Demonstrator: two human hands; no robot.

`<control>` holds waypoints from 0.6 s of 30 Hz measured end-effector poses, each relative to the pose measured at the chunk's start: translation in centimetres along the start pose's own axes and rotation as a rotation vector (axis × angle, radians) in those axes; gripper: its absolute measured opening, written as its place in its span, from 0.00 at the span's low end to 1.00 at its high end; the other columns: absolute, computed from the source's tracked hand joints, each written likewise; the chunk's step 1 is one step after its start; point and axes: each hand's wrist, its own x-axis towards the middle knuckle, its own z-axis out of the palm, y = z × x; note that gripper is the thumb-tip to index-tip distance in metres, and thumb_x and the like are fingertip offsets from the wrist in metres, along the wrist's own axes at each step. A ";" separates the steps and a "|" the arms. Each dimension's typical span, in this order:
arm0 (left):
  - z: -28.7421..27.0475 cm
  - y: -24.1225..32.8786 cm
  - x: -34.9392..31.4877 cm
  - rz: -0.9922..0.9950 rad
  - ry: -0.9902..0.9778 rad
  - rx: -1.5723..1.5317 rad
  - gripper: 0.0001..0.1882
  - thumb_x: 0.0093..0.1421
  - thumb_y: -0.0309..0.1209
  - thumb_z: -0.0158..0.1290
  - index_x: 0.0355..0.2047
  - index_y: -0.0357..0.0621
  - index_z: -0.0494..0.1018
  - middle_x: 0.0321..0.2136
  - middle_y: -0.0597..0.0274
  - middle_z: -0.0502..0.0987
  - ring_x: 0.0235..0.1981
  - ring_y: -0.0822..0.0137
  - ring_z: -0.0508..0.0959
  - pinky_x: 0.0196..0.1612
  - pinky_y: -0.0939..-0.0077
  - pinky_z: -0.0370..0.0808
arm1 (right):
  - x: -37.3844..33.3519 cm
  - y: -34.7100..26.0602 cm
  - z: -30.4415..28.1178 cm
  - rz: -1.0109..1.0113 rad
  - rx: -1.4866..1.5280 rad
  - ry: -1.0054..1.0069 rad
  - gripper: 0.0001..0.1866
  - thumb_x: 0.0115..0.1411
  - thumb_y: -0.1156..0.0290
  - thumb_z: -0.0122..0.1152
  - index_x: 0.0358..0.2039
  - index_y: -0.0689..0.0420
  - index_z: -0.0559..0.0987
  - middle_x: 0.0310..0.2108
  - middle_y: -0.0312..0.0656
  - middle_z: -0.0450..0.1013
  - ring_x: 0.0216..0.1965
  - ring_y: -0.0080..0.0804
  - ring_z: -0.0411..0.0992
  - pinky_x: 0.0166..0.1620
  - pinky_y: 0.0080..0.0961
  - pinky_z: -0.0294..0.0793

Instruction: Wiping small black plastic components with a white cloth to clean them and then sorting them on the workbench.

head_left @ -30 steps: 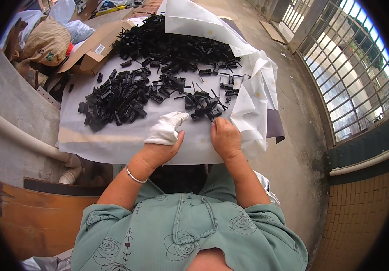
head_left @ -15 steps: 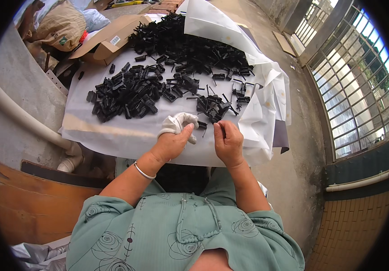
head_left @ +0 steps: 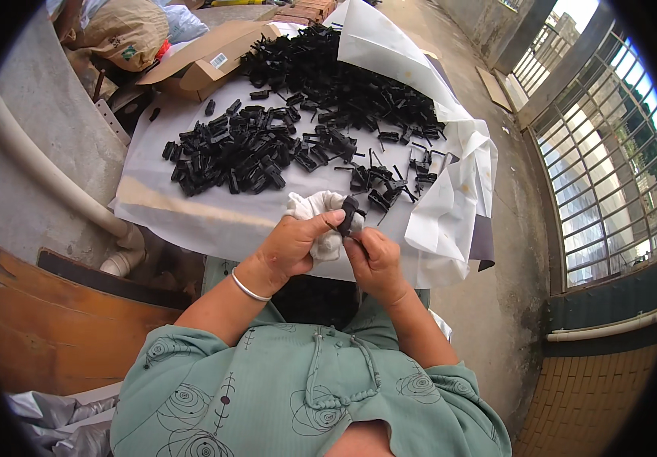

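The left hand (head_left: 292,242) is curling around a crumpled white cloth (head_left: 315,207), thumb extended rightward and pressing on a small black plastic clip (head_left: 349,215), so that hand is closing on both cloth and clip; a thin silver bangle (head_left: 248,289) is sitting on its wrist. The right hand (head_left: 375,257) is meeting it from the right, fingers bunched together and pinching the lower end of the same clip. Both forearms are rising from the lower edge, converging just in front of the near edge of the white paper sheet (head_left: 191,213) that is covering the work surface. Compared with half a second ago, the hands are now joining on one clip and lying nearer the body, whereas they were then slightly apart and over the nearest loose clips; a second ago the right hand was reaching into the scatter alone. Counted: one cloth, one clip in hand, one bangle, one open brown cardboard box (head_left: 199,65) at the far left. The black clips on the sheet are lying in three groupings, a left heap (head_left: 229,156), a far heap (head_left: 328,76) and a small near scatter (head_left: 389,183); individual pieces are too numerous to count.
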 end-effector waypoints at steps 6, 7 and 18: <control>0.0 -0.9 -0.7 0.221 0.071 0.612 0.13 0.59 0.25 0.46 0.45 0.42 0.63 0.29 0.63 0.71 0.18 0.79 0.69 0.18 0.86 0.67 | 1.2 -2.9 -0.6 0.155 0.004 0.024 0.08 0.50 0.75 0.63 0.24 0.61 0.70 0.16 0.37 0.63 0.17 0.24 0.60 0.20 0.19 0.59; -0.1 -1.0 -0.9 0.145 0.016 0.588 0.13 0.59 0.26 0.46 0.45 0.41 0.63 0.31 0.64 0.69 0.21 0.79 0.69 0.20 0.87 0.68 | 1.2 -2.7 -0.2 0.173 0.017 0.079 0.09 0.50 0.75 0.63 0.23 0.60 0.70 0.16 0.36 0.62 0.17 0.22 0.59 0.20 0.18 0.58; 0.2 0.3 -1.9 0.174 -0.030 0.729 0.13 0.57 0.23 0.48 0.44 0.38 0.66 0.29 0.66 0.70 0.24 0.79 0.68 0.23 0.85 0.71 | 1.2 -1.3 -0.6 0.469 0.320 -0.132 0.11 0.61 0.69 0.50 0.25 0.61 0.71 0.21 0.33 0.65 0.24 0.17 0.60 0.27 0.17 0.62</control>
